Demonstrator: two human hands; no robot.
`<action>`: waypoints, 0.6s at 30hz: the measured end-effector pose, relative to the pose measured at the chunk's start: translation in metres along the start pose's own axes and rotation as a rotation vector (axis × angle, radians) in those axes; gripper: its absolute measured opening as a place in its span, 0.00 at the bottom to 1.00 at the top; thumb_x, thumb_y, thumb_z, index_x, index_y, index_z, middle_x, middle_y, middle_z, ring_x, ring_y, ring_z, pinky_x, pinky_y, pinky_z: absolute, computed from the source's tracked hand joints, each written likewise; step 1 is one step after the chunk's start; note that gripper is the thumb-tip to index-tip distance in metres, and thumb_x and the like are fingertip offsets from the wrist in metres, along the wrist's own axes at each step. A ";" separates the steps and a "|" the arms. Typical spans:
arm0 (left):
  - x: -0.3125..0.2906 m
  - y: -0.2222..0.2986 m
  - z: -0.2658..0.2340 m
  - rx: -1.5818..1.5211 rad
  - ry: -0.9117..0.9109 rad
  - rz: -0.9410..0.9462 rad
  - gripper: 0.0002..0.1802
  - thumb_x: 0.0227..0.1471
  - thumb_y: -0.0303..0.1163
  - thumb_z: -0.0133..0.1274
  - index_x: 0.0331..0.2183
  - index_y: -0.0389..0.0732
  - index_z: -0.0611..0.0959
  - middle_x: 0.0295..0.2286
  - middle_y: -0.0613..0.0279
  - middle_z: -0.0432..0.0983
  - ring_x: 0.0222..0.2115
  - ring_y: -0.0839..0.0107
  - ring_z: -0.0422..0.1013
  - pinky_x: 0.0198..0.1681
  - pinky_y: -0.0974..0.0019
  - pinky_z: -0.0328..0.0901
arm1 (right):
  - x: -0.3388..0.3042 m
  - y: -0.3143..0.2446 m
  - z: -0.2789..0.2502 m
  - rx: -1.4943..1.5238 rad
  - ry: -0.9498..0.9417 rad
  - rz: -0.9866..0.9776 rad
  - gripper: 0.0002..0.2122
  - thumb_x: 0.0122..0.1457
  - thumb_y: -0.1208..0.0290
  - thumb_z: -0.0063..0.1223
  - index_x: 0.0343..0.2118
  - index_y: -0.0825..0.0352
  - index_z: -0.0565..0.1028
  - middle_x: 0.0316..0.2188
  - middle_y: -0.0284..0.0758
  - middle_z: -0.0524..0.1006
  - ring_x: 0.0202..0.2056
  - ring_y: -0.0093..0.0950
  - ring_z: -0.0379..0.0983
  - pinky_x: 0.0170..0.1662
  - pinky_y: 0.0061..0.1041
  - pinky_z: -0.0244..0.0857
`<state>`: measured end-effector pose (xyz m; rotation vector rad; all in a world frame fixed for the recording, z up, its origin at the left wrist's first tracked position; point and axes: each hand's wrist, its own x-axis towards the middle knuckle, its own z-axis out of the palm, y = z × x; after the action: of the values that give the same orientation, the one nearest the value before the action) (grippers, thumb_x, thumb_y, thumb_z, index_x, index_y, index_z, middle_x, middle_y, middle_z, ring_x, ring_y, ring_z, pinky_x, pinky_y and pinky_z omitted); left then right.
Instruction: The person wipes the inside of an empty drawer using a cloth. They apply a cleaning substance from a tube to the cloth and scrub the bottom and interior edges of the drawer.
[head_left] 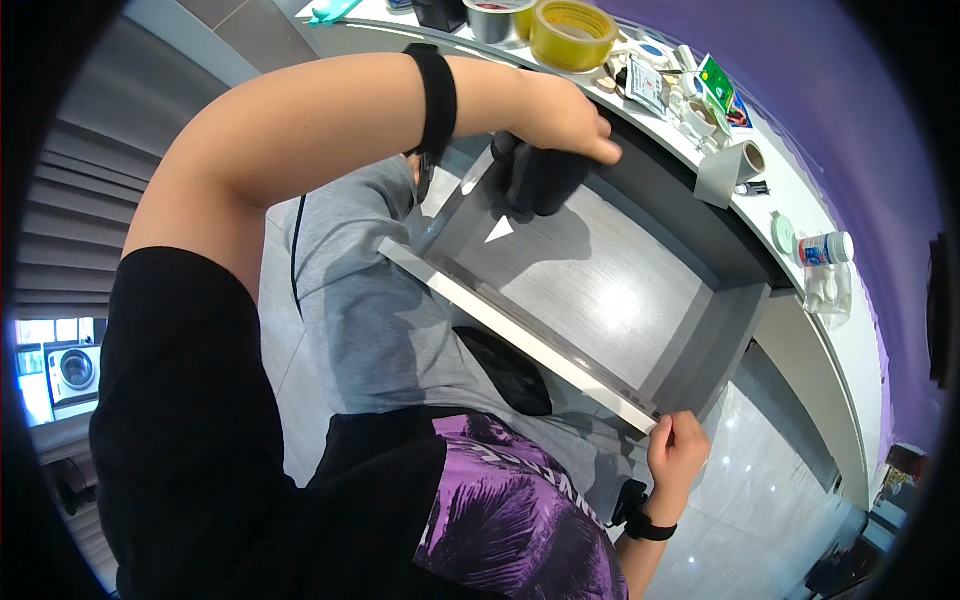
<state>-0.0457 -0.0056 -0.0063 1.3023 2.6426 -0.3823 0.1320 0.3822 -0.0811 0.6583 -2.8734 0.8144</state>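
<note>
My left hand (568, 122) reaches across over the left end of an open grey drawer (690, 385). Its fingers are closed on a black, soft-looking bundle (545, 182) hanging below it. The palm side is hidden, and I cannot make out the bundle's kind. A small white triangular piece (498, 231) shows beside the bundle, inside the drawer. My right hand (680, 448) is closed at the right end of the drawer's white front edge, its fingertips on the corner. The rest of the drawer's visible floor is bare grey board.
Above the drawer, a white curved desktop (680, 150) carries a yellow tape roll (573, 35), a silver tape roll (497, 20), a white paper roll (735, 172), a white-capped bottle (826, 249) and small clutter. My grey-trousered legs (365, 290) are close against the drawer front.
</note>
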 end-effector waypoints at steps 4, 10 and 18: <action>0.017 0.001 0.024 0.382 -0.064 0.152 0.13 0.44 0.29 0.49 0.36 0.44 0.69 0.32 0.63 0.67 0.34 0.64 0.70 0.30 0.64 0.68 | 0.000 0.001 0.000 0.012 -0.001 0.000 0.08 0.48 0.76 0.47 0.14 0.70 0.66 0.12 0.37 0.62 0.13 0.33 0.59 0.17 0.28 0.50; 0.029 -0.015 0.064 0.605 -0.303 -0.087 0.13 0.47 0.38 0.47 0.35 0.48 0.80 0.37 0.73 0.71 0.41 0.70 0.63 0.33 0.69 0.62 | 0.003 -0.004 -0.002 0.048 0.012 -0.018 0.08 0.46 0.77 0.48 0.14 0.69 0.66 0.12 0.37 0.63 0.13 0.33 0.59 0.18 0.29 0.51; 0.044 0.013 0.057 0.497 -0.681 -0.221 0.31 0.46 0.58 0.47 0.41 0.41 0.79 0.44 0.64 0.69 0.48 0.68 0.58 0.44 0.63 0.56 | 0.001 0.002 -0.002 0.015 -0.011 -0.027 0.07 0.44 0.76 0.49 0.14 0.68 0.66 0.11 0.37 0.62 0.14 0.34 0.59 0.18 0.30 0.52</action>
<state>-0.0596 0.0178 -0.0740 0.7606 2.1529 -1.3138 0.1297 0.3842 -0.0805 0.7036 -2.8648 0.8322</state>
